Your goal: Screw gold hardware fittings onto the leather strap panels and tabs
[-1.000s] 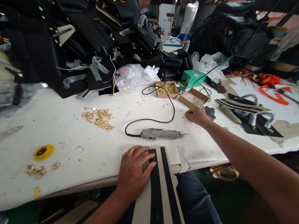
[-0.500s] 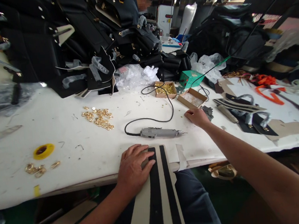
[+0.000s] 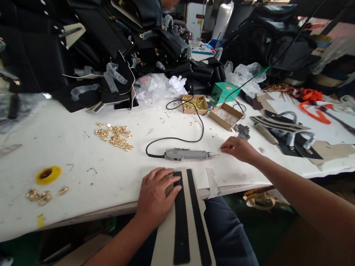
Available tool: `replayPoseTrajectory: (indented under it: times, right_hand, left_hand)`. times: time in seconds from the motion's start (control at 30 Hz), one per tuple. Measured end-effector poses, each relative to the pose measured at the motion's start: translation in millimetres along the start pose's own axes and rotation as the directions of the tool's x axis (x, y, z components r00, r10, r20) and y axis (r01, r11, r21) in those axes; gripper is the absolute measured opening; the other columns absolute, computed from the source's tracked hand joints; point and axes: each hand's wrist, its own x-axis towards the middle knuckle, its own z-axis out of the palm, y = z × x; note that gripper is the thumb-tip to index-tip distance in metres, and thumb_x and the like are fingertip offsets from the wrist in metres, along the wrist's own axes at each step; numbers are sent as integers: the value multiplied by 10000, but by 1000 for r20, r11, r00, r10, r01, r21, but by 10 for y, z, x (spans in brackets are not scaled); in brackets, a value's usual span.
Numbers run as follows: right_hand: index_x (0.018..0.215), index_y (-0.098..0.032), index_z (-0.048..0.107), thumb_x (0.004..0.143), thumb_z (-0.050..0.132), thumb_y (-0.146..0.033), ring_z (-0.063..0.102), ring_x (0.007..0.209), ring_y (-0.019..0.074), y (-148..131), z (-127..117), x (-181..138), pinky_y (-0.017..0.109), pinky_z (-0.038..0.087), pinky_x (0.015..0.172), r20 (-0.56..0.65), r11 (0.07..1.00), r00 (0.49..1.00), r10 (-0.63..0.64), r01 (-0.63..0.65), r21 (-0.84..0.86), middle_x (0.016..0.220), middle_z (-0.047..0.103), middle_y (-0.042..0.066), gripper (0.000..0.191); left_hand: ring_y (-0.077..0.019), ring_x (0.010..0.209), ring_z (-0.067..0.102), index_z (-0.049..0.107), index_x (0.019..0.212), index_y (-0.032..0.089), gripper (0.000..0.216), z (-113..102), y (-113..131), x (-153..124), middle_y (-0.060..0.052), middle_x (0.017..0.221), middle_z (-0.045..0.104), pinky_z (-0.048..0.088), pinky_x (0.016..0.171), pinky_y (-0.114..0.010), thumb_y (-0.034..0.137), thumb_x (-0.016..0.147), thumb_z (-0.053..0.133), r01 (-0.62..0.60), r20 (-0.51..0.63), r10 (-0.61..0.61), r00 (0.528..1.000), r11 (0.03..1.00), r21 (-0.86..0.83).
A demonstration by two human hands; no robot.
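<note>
My left hand [image 3: 159,196] lies with spread fingers on a beige panel [image 3: 192,228] with two black strips, its lower part hanging over the table edge above my lap. My right hand [image 3: 236,148] is over the table just right of the electric screwdriver's tip, thumb and fingers pinched together; whatever they hold is too small to make out. The grey electric screwdriver [image 3: 186,154] rests on the white table beyond the panel, its black cord curling back. Close to my right hand are some small dark grey plates [image 3: 243,131] and a shallow cardboard box [image 3: 225,117].
Gold clasps [image 3: 119,135] lie in a heap at left centre, with a yellow tape roll [image 3: 48,175] nearer the edge. A box of small brass parts [image 3: 194,104] stands by a green box [image 3: 224,91]. Black bags [image 3: 96,27] pile up behind, and a person [image 3: 155,8] is at the back.
My right hand has moved from beside the cardboard box toward me, to near the screwdriver's tip, with its fingers pinched. My left hand stays on the panel.
</note>
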Motion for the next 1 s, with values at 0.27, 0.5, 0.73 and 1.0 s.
replayPoseTrajectory:
  times: [0.27,0.5,0.73,1.0]
  right_hand:
    - [879,-192,754,866,641,-355,634,656,157,1,-72,108,259,462,623,35,989,990,135,-137,55,697,711,9,200]
    - [957,-172,759,909,591,-367,608,619,143,-89,58,460,241,416,570,-55,971,970,236,-234,46,703,720,26,262]
    - [958,-180,791,893,613,-352,662,808,195,-123,244,675,272,416,669,-132,958,953,273,-282,-55,906,778,81,256]
    - [940,-160,802,882,600,-360,643,669,172,-92,257,717,263,435,621,-127,946,939,318,-324,-25,735,742,61,290]
  left_hand:
    - [-319,1286,587,786,1120,331,207,0,-4,-8,-14,1323,735,479,1055,-552,316,930,703,-4,3,4,1000,1000,2]
    - [-322,1287,588,784,1127,330,213,8,-13,6,-18,1333,730,476,1054,-552,321,929,705,-8,3,8,1000,1000,6]
    - [-316,1293,584,781,1121,337,208,7,-5,-15,-10,1334,731,473,1055,-540,317,927,706,1,8,-1,1000,1000,3]
    - [-312,1306,575,776,1134,336,215,4,-3,-4,-10,1344,726,461,1067,-536,315,935,697,4,17,-4,1000,1000,4]
